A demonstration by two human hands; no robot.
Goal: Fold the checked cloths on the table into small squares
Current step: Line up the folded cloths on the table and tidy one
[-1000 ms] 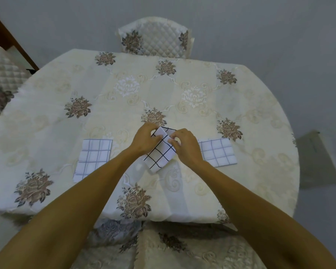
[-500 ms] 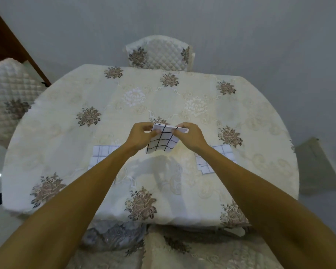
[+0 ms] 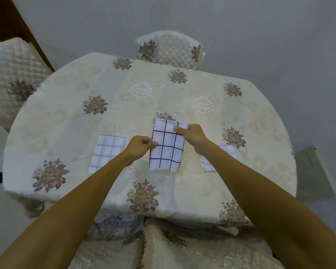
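A white cloth with black checks [image 3: 166, 148] hangs as a long rectangle above the middle of the table [image 3: 66, 105]. My left hand [image 3: 141, 148] pinches its left edge about halfway down. My right hand [image 3: 192, 133] pinches its upper right corner. A folded white cloth with grey checks [image 3: 107, 152] lies flat on the table to the left, partly behind my left forearm. Another grey-checked cloth [image 3: 224, 150] lies to the right, mostly hidden by my right forearm.
The round table wears a cream cloth with brown flowers. A quilted chair [image 3: 171, 48] stands at the far side, another chair [image 3: 10, 74] at the left. A grey box [image 3: 310, 171] sits on the floor at the right.
The black-checked cloth was a small bundle between both hands; now it has opened out into a longer rectangle. My left hand has dropped to its left edge, my right hand stays at the top.
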